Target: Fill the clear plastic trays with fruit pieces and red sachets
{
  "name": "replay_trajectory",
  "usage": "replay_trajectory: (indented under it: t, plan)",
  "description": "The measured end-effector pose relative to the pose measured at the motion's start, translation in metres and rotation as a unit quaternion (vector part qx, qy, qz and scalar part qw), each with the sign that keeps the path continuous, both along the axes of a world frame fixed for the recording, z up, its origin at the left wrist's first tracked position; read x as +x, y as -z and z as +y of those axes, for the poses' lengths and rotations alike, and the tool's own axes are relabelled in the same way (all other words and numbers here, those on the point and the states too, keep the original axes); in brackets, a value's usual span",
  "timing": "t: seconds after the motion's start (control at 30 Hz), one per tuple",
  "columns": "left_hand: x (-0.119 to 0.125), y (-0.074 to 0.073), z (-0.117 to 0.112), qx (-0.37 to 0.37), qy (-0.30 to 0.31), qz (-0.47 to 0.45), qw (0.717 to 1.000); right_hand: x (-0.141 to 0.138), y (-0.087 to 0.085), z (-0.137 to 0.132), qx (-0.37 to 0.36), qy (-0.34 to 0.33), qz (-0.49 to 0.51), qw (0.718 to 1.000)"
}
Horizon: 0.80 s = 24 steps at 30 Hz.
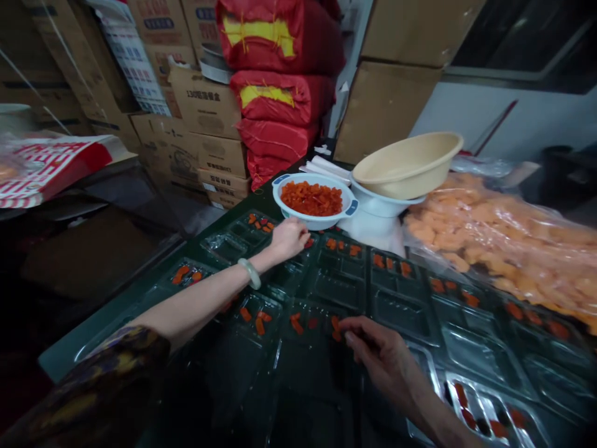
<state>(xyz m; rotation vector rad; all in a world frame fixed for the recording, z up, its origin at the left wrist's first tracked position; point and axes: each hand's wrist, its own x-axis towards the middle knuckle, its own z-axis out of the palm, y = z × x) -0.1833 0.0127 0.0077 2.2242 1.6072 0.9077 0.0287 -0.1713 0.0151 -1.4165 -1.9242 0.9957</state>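
My left hand [289, 239], with a pale bracelet on its wrist, is closed above a clear compartment tray just in front of the bowl. Its curled fingers hide whatever they may hold; a red-orange piece shows beside them. My right hand [380, 351] reaches in low, its thumb and index finger pinching at a carrot piece [336, 326] in a tray's small compartment. Close by in that tray lie more carrot pieces [296, 323]. A white bowl [311, 221] with blue handles holds a heap of cut orange-red carrot [311, 198].
Rows of clear trays [338, 286] cover the dark green table, several with carrot pieces. A cream basin [410, 165] leans in a white one behind. At right lies a large plastic bag of orange slices [504, 230]. Cardboard boxes [209, 106] and red sacks [280, 99] stand behind.
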Motion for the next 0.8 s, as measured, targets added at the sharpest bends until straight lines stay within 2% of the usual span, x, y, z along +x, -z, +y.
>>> replay_trajectory:
  t: [0.17,0.27,0.37,0.47,0.57,0.63,0.7,0.8]
  plan:
    - [-0.015,-0.024,0.02,0.032,-0.093,-0.072,0.992,0.018,0.01,-0.008,0.006,0.028,0.014,1.0]
    - [-0.018,-0.035,0.041,0.044,-0.2,-0.109,0.973,0.025,0.016,-0.003,-0.01,0.046,0.051,0.998]
    - [-0.015,-0.035,0.061,0.022,-0.319,-0.141,0.937,0.027,0.015,0.007,-0.07,0.045,0.089,0.993]
    - [-0.012,-0.026,0.072,-0.007,-0.363,-0.143,0.921,0.029,0.012,0.015,-0.099,0.051,0.107,0.988]
    - [-0.01,-0.02,0.075,0.003,-0.355,-0.103,0.929,0.031,0.014,0.026,-0.075,0.066,0.113,0.989]
    - [-0.01,-0.022,0.08,0.031,-0.317,-0.052,0.947,0.032,0.016,0.036,-0.056,0.065,0.1,0.991]
    - [-0.009,-0.028,0.093,0.046,-0.241,0.013,0.969,0.03,0.016,0.047,-0.023,0.072,0.082,0.994]
    - [-0.004,-0.037,0.125,0.007,-0.105,0.116,0.988,0.022,0.008,0.058,0.041,0.073,0.065,0.994]
